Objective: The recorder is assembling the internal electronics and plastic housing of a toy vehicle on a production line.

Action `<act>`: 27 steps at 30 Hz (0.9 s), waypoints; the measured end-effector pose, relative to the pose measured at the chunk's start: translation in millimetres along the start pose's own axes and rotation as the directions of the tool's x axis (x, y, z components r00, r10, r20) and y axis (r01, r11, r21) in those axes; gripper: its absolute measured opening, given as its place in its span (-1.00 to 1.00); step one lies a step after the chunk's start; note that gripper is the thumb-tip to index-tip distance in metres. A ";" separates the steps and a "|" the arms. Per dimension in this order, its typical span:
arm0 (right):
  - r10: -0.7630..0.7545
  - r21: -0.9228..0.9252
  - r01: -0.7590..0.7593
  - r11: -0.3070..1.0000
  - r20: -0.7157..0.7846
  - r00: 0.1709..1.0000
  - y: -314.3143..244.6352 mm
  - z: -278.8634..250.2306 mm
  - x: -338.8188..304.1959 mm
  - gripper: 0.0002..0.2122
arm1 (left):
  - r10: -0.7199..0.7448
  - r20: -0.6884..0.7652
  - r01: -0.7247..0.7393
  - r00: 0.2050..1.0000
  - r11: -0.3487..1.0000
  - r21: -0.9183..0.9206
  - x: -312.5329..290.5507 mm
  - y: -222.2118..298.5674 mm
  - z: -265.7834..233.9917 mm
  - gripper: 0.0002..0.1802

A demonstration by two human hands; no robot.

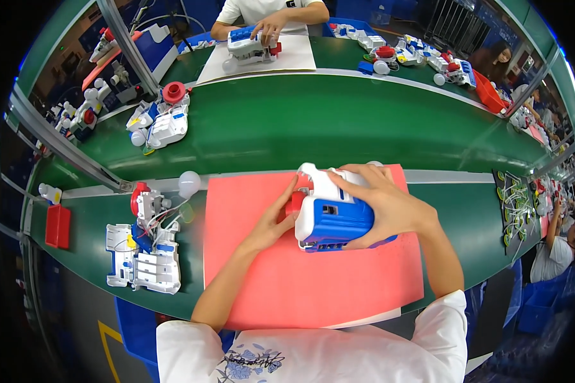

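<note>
A blue-and-white plastic toy housing (333, 218) is held above a pink sheet (313, 281). My right hand (393, 203) is wrapped round its right end, the thumb underneath and the fingers across the top. At the left end, my left hand (271, 225) presses its fingers against a red part (296, 203) of the same toy. A small dark slot shows in the blue side facing me, and a row of openings runs along its lower edge. The toy's far side is hidden, as are some of my fingertips.
Left of the sheet lies an opened white toy shell (156, 268) with wires and a white ball (189, 184). A red bin (58, 226) stands farther left. Wired parts (517, 214) lie at right. Another toy (169, 121) sits on the green belt (338, 121); across it, a person (271, 25) handles a similar one.
</note>
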State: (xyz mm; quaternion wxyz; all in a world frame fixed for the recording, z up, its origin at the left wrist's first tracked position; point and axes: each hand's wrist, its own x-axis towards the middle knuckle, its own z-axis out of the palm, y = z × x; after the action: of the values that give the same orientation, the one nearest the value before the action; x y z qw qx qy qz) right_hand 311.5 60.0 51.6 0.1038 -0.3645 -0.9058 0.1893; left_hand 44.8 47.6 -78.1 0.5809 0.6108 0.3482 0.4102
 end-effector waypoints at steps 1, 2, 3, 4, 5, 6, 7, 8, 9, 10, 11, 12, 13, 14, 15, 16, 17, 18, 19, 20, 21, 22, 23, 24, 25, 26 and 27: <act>-0.017 -0.044 0.017 0.999 0.000 1.000 -0.5 5.0 2.0 0.09 | 0.043 -0.016 -0.043 0.999 0.999 0.024 -0.1 -2.6 1.6 -0.28; -0.034 -0.088 0.034 0.996 0.001 0.999 0.0 8.8 4.0 0.07 | -0.014 0.031 0.011 0.999 0.995 0.098 -2.8 -3.8 0.7 -0.27; -0.020 -0.056 0.021 0.998 0.022 1.000 -0.7 7.4 5.4 0.05 | -0.011 0.033 0.008 0.999 0.995 0.095 -4.9 -3.8 3.8 -0.27; -0.023 -0.058 0.024 0.998 0.024 0.999 -0.4 7.7 7.1 0.05 | -0.044 0.007 0.043 0.999 0.993 0.110 -7.5 -1.4 7.7 -0.28; -0.041 -0.081 0.043 0.996 0.027 0.999 0.3 8.8 8.0 0.06 | -0.077 -0.019 0.078 0.997 0.989 0.125 -9.3 -0.3 9.4 -0.28; -0.059 -0.104 0.062 0.993 0.031 0.998 0.1 10.1 8.9 0.07 | -0.074 -0.023 0.076 0.997 0.989 0.124 -10.3 -1.9 8.2 -0.28; -0.054 -0.147 0.059 0.987 0.037 0.998 -1.6 12.2 7.2 0.07 | -0.052 -0.008 0.052 0.999 0.989 0.136 -9.6 -5.3 7.9 -0.28; -0.050 -0.190 0.057 0.980 0.042 0.998 -3.7 15.0 5.0 0.06 | -0.030 0.005 0.028 1.000 0.989 0.148 -8.7 -7.0 7.9 -0.27; -0.033 -0.194 0.040 0.980 0.035 0.999 -3.8 19.6 4.7 0.06 | -0.038 -0.008 0.039 0.999 0.987 0.156 -7.7 -7.4 9.4 -0.25; -0.032 -0.195 0.038 0.980 0.034 0.999 -3.4 19.8 6.0 0.06 | -0.038 -0.007 0.038 0.999 0.987 0.156 -7.8 -6.3 10.1 -0.25; -0.006 -0.200 0.016 0.980 0.051 0.999 -2.6 19.2 7.7 0.06 | -0.016 -0.012 0.018 1.000 0.987 0.159 -7.9 -5.4 10.4 -0.23; 0.021 -0.205 -0.007 0.979 0.067 0.998 -2.2 18.8 8.5 0.06 | 0.005 -0.016 -0.002 1.000 0.987 0.162 -8.0 -4.7 10.9 -0.22; 0.020 -0.204 -0.007 0.979 0.066 0.998 -2.4 19.4 9.1 0.06 | 0.005 -0.016 -0.002 1.000 0.987 0.163 -8.3 -4.4 10.9 -0.22; 0.028 -0.201 -0.008 0.980 0.100 0.995 -2.3 20.0 9.0 0.06 | 0.001 -0.015 0.001 1.000 0.988 0.152 -8.9 -4.4 11.2 -0.21; 0.036 -0.198 -0.009 0.980 0.134 0.990 -2.4 20.7 9.1 0.06 | -0.003 -0.013 0.005 1.000 0.990 0.140 -9.4 -4.5 10.8 -0.19; 0.038 -0.197 -0.011 0.980 0.134 0.990 -2.0 21.2 8.9 0.06 | -0.004 -0.012 0.005 1.000 0.990 0.140 -9.6 -5.7 10.2 -0.19; 0.020 -0.205 0.008 0.979 0.133 0.991 -1.0 22.4 9.1 0.05 | 0.013 -0.014 -0.012 1.000 0.993 0.118 -9.8 -8.0 9.4 -0.19; 0.003 -0.212 0.025 0.977 0.133 0.991 -0.1 23.6 9.5 0.03 | 0.030 -0.016 -0.029 0.999 0.995 0.095 -10.4 -9.6 8.9 -0.18; 0.007 -0.211 0.022 0.977 0.133 0.991 1.1 23.1 11.1 0.03 | 0.028 -0.013 -0.027 1.000 0.995 0.093 -10.3 -9.5 9.7 -0.18; 0.010 -0.208 0.027 0.978 0.175 0.984 2.5 22.1 14.3 0.02 | 0.018 -0.011 -0.017 1.000 0.995 0.099 -10.2 -9.3 10.7 -0.17; 0.013 -0.204 0.032 0.978 0.217 0.976 3.6 22.1 15.7 0.02 | 0.007 -0.010 -0.006 1.000 0.995 0.104 -10.4 -9.3 11.7 -0.16; 0.018 -0.204 0.028 0.979 0.216 0.976 5.3 22.9 15.3 0.02 | 0.006 -0.005 -0.005 1.000 0.995 0.103 -9.8 -10.9 11.4 -0.16; -0.003 -0.178 0.038 0.983 0.192 0.981 7.5 24.2 13.9 0.01 | 0.006 -0.014 -0.005 1.000 0.995 0.097 -9.1 -13.6 11.2 -0.14; -0.022 -0.153 0.048 0.987 0.166 0.986 10.0 26.0 12.7 0.01 | 0.006 -0.022 -0.004 1.000 0.996 0.090 -8.6 -15.3 11.2 -0.12; -0.009 -0.150 0.034 0.988 0.164 0.986 11.6 28.6 8.9 0.01 | 0.001 -0.009 0.000 1.000 0.996 0.086 -9.0 -12.4 12.6 -0.12; -0.081 -0.148 0.090 0.985 0.063 0.995 14.6 31.3 5.7 0.01 | -0.031 0.000 0.031 1.000 0.999 0.026 -7.8 -6.6 12.5 -0.11; -0.152 -0.155 0.144 0.977 -0.040 0.988 17.5 33.6 2.3 0.01 | -0.062 0.011 0.063 0.998 0.997 -0.034 -6.1 -2.6 12.2 -0.11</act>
State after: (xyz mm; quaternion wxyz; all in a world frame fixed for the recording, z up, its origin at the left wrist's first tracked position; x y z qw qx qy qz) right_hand 309.8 64.3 14.0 0.1128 -0.3077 -0.9392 0.1020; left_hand 53.4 37.1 -81.2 0.6055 0.5917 0.3571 0.3945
